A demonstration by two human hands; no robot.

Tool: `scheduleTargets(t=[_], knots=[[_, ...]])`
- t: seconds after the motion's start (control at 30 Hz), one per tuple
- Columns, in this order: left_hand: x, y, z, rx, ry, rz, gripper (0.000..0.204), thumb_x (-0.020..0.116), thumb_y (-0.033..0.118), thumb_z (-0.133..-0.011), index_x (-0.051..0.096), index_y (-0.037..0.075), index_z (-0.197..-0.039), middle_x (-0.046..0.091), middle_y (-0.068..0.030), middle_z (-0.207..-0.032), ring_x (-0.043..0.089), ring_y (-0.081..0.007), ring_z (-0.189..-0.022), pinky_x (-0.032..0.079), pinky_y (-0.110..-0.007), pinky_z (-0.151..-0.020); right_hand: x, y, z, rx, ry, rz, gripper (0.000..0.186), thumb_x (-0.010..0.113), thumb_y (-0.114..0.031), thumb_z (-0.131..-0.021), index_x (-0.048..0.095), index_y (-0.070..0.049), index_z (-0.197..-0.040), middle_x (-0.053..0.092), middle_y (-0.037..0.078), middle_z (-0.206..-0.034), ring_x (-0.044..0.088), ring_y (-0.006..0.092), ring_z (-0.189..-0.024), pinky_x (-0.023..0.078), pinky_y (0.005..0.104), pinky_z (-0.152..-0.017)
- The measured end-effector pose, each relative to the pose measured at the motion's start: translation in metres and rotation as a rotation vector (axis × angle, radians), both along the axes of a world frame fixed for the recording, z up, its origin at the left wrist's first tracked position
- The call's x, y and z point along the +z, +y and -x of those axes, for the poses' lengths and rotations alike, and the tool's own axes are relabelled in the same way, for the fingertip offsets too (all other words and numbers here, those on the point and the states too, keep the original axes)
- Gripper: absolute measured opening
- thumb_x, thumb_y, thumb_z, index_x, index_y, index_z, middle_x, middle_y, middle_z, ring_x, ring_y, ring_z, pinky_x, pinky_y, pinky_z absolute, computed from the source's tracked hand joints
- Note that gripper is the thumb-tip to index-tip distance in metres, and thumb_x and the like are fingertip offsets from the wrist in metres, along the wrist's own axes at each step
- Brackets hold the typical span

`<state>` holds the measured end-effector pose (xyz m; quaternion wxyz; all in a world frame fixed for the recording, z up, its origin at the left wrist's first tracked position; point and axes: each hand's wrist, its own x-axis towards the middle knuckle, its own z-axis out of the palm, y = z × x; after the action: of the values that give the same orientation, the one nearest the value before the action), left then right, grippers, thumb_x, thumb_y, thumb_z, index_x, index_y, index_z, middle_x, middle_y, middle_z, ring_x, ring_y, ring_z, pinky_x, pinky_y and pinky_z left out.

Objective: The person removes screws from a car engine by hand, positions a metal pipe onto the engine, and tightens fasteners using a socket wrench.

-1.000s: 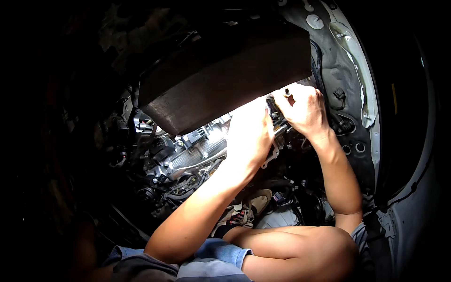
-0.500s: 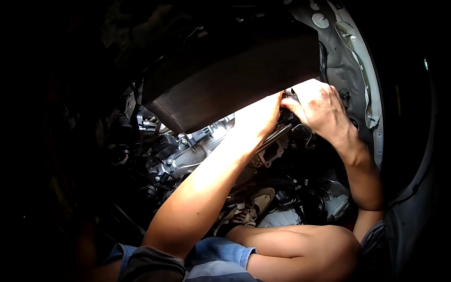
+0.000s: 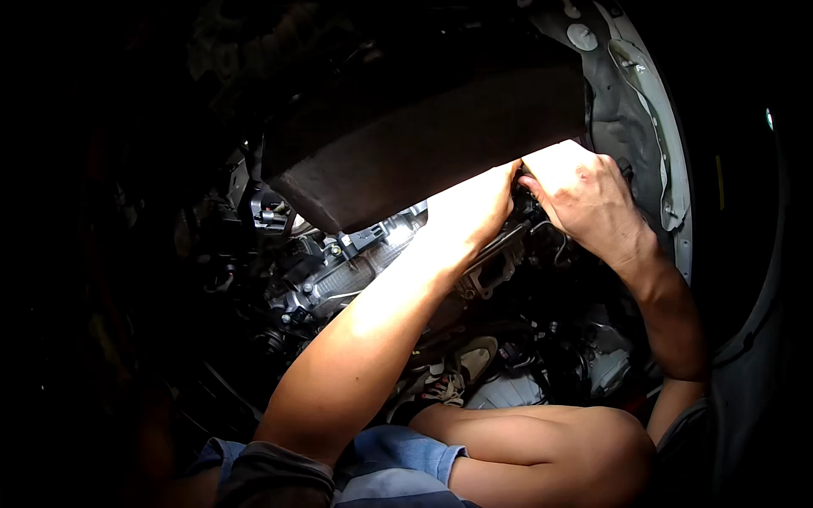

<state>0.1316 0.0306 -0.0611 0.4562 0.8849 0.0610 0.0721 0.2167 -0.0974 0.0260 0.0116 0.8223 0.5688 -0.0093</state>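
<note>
My left hand (image 3: 476, 207) reaches up and right over the engine, its fingers hidden beyond the lower edge of a large dark panel (image 3: 440, 157). Whether it grips anything does not show. Close beside it, my right hand (image 3: 583, 188) is bent over with its back turned up. Its thumb points toward my left wrist, and the other fingers curl down out of sight at the panel's right corner. What lies under those fingers is hidden. Below both hands run a metal rail (image 3: 500, 243) and an engine port with a flange (image 3: 493, 275).
Left of my forearm lies a ribbed metal engine cover (image 3: 347, 275) with black connectors. A pale body panel (image 3: 665, 144) curves along the right side. My bent leg (image 3: 542, 444) and a shoe (image 3: 474, 360) rest inside the engine bay, near a pale rounded part (image 3: 610, 370).
My right forearm and elbow have swung slightly right. A small shiny part that showed between my hands is now covered. My left arm has barely moved.
</note>
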Motion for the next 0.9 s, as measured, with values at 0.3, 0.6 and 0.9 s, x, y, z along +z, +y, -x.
scheduleTargets(t=[0.3,0.6,0.9], knots=[[0.014,-0.001,-0.006,-0.039,0.049,0.049,0.026,0.057,0.005,-0.084,0.062,0.009,-0.109,0.066,-0.0139,-0.095,0.066,-0.0316,-0.089,0.051,-0.039,-0.078,0.003,-0.004,-0.005,-0.102,0.046,0.051,0.018,0.063,-0.021,-0.090,0.068,-0.004,-0.090,0.065,0.007,-0.072,0.065,0.0230,-0.060,0.054,0.0342,-0.056],[0.023,-0.005,-0.009,-0.019,0.150,0.057,0.025,0.061,0.009,-0.084,0.065,0.011,-0.108,0.069,-0.0122,-0.096,0.067,-0.0307,-0.088,0.052,-0.038,-0.076,-0.001,-0.013,-0.022,0.260,-0.177,-0.032,0.018,0.062,-0.020,-0.090,0.069,-0.003,-0.089,0.065,0.008,-0.071,0.065,0.0228,-0.059,0.052,0.0330,-0.052],[0.001,-0.010,-0.005,0.052,-0.059,-0.103,0.030,0.065,0.011,-0.082,0.066,0.015,-0.112,0.069,-0.0100,-0.091,0.067,-0.0281,-0.082,0.053,-0.037,-0.071,0.002,-0.003,-0.020,0.086,0.080,0.107,0.022,0.056,-0.021,-0.092,0.071,-0.005,-0.085,0.067,0.009,-0.072,0.067,0.0234,-0.061,0.055,0.0344,-0.054]])
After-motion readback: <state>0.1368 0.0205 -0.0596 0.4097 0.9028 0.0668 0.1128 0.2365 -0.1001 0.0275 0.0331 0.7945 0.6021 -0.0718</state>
